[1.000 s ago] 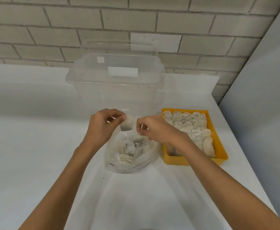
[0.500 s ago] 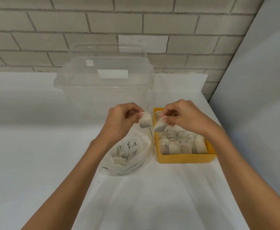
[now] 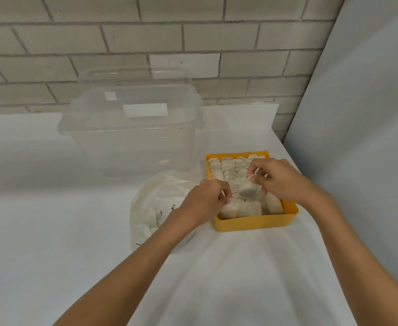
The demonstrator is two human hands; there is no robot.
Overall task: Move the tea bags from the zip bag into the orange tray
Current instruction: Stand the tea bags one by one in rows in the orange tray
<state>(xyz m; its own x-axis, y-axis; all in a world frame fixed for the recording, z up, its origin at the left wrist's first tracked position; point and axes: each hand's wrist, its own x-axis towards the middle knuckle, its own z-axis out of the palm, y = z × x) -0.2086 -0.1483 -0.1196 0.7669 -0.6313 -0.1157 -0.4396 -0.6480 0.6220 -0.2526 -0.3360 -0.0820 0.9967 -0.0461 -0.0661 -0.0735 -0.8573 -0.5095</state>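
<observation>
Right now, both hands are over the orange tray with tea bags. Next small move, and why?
Probably lower the white tea bag pinched in the right hand into the near rows of the orange plastic tray and let go. Both it and the left hand already hover there, and the clear zip bag still holds more.

A second ago both hands worked above the mouth of the zip bag (image 3: 160, 208); now they have crossed to the orange tray (image 3: 252, 223). The right hand (image 3: 277, 180) has come down over the packed rows, pinching a tea bag (image 3: 248, 190) that hangs under its fingertips. The left hand (image 3: 207, 200) has dropped to the tray's near left corner, and its own bag seems already tucked among the others, though its fingers hide this.
</observation>
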